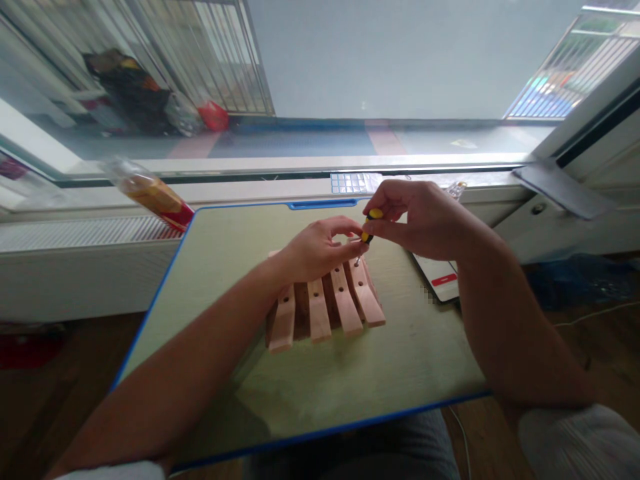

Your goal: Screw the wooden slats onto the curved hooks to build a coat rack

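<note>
A short screwdriver [367,228] with a yellow and black handle stands almost upright over the wooden piece. My right hand [417,217] pinches the upper part of its handle between thumb and fingers. The thumb and forefinger of my left hand [320,248] close round the lower end of the handle. Its metal shaft reaches down to a hole in the rightmost slat [367,297]; the tip is too small to make out. Several pale wooden slats with dark holes lie side by side across a darker wooden base [302,307]. My left hand covers the far ends of some slats.
The work lies on a small table [400,360] with a blue rim. A dark-edged flat item with a red label [444,280] is at its right. A plastic bottle [155,197] leans at the left, and a clear compartment box [356,183] sits on the windowsill.
</note>
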Available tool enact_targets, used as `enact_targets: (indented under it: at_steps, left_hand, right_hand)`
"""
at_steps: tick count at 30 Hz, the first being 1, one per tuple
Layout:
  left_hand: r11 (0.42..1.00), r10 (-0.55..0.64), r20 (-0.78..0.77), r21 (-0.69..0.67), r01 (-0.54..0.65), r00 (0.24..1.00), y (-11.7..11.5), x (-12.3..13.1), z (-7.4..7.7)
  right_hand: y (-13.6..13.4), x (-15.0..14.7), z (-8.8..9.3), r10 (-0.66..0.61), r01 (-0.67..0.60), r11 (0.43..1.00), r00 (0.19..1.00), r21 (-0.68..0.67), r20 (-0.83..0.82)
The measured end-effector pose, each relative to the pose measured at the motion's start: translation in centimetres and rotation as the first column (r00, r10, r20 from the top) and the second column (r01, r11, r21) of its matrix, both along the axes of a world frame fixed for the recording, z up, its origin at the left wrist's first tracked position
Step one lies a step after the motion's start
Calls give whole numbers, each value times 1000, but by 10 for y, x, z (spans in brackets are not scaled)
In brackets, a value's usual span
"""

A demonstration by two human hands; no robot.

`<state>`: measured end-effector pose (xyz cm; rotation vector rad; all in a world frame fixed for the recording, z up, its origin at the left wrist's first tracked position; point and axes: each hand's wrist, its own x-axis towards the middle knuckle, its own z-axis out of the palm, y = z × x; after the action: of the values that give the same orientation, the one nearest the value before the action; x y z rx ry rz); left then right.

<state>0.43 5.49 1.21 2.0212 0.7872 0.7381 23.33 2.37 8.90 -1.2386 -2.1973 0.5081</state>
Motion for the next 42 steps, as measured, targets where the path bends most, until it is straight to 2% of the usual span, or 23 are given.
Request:
enact_targets:
  at_steps: [9, 16, 21, 25, 31, 42]
  left_hand:
    - [998, 49, -10, 37, -49, 999, 0, 1, -1]
    - [998, 63, 13, 8, -63, 998, 1, 2, -4]
    - [999, 29, 37, 32, -30, 999, 2, 2, -5]
    - [999, 0, 22, 44, -1, 1000, 3, 0, -2]
    - [997, -5, 14, 79, 4, 1000, 2, 1, 1]
    - [997, -18, 17, 73, 17, 1000, 3, 0, -3]
  right_hand:
    - [-4, -10, 0, -118, 117, 993, 993, 29, 7]
    - [-1, -14, -3, -185, 183, 981, 983, 61, 23]
    - [3, -15, -8, -243, 242, 968, 970, 59, 9]
    - [2, -12, -6, -197, 197, 980, 980, 11, 1]
    - [-5, 2, 5, 24, -25, 997, 999, -78, -23]
    - [-4, 0, 3, 9, -9, 1000, 1000, -18, 8]
